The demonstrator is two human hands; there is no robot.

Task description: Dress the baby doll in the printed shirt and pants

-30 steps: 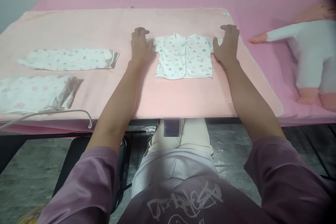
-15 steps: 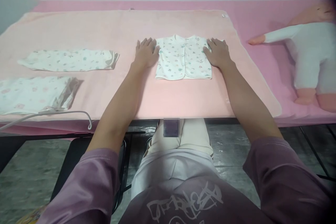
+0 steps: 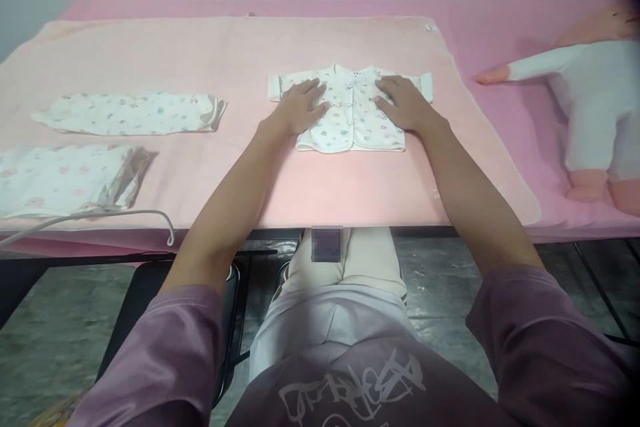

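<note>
The small printed baby shirt lies flat on the peach blanket, front up, sleeves out to both sides. The person's left hand and right hand rest palm down on it, one on each half of its front, fingers loosely spread and pinching nothing. Off to the shirt's left lie two folded printed garments; well to its right, a doll in white lies on the pink sheet.
</note>
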